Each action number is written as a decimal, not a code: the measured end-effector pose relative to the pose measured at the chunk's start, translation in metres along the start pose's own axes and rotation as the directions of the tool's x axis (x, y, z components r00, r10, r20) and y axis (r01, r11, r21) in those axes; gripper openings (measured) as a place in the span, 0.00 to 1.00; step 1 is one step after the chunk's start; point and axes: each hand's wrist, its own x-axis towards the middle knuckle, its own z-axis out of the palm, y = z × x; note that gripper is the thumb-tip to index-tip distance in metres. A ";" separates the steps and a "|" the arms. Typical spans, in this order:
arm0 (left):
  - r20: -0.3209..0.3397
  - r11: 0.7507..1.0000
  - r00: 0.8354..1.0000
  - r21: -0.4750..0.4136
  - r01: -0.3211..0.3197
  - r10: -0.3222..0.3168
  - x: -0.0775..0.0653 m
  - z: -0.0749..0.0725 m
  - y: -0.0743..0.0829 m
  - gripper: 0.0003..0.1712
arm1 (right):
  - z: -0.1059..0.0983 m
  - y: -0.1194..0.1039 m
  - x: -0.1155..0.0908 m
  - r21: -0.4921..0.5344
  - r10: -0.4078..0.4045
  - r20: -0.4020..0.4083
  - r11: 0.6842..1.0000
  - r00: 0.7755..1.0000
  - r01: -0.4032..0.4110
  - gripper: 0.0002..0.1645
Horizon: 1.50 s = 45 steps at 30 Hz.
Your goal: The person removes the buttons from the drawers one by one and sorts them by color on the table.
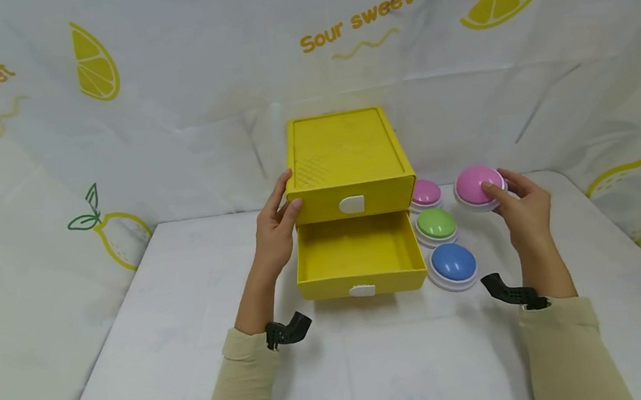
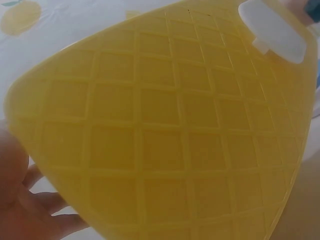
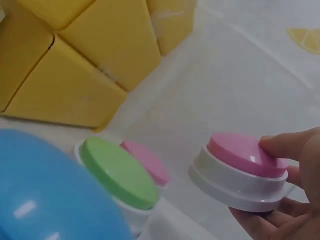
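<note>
A yellow two-drawer box (image 1: pixel 344 146) stands on the table, its lower drawer (image 1: pixel 360 248) pulled out and bare inside. My left hand (image 1: pixel 276 230) rests against the box's left side, the thumb at its upper front corner. In the left wrist view its fingers (image 2: pixel 52 202) reach straight along the edge of the yellow box. My right hand (image 1: pixel 526 206) pinches a pink button with a white base (image 1: pixel 478 186), thumb on the dome and fingers under the base. The right wrist view shows the held pink button (image 3: pixel 245 160) tilted, above the table.
Close along the box's right side stand another pink button (image 1: pixel 427 192), a green button (image 1: pixel 436 223) and a blue button (image 1: pixel 453 262), the blue one nearest the front. Behind the white table (image 1: pixel 195 341) hangs a sheet printed with lemons (image 1: pixel 122 241).
</note>
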 end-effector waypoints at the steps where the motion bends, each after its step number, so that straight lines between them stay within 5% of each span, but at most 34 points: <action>1: 0.000 1.000 1.000 0.002 -0.001 0.001 0.000 0.000 0.000 0.31 | 0.001 0.005 0.002 -0.013 0.014 -0.005 1.000 1.000 -0.014 0.38; 7: -0.006 1.000 1.000 0.007 -0.012 0.012 -0.001 0.000 0.000 0.31 | 0.006 0.026 0.011 -0.003 0.134 -0.043 0.991 0.990 -0.134 0.38; 15: 0.000 1.000 1.000 0.015 -0.007 0.007 0.000 0.000 0.000 0.32 | 0.004 0.056 0.017 -0.148 0.172 -0.099 0.971 0.980 -0.186 0.39; 30: 0.006 1.000 1.000 0.009 -0.010 0.010 -0.001 -0.001 0.000 0.32 | 0.006 0.068 0.010 -0.356 -0.117 -0.106 0.932 0.987 0.072 0.38; 40: 0.013 1.000 1.000 0.013 -0.002 0.002 0.000 0.001 0.000 0.32 | -0.002 0.072 0.007 -0.491 -0.127 0.041 0.861 0.991 0.131 0.51; 45: -0.002 1.000 1.000 0.029 0.004 -0.004 -0.001 0.001 0.000 0.32 | 0.000 0.071 0.007 -0.492 -0.120 0.055 0.861 0.991 0.131 0.52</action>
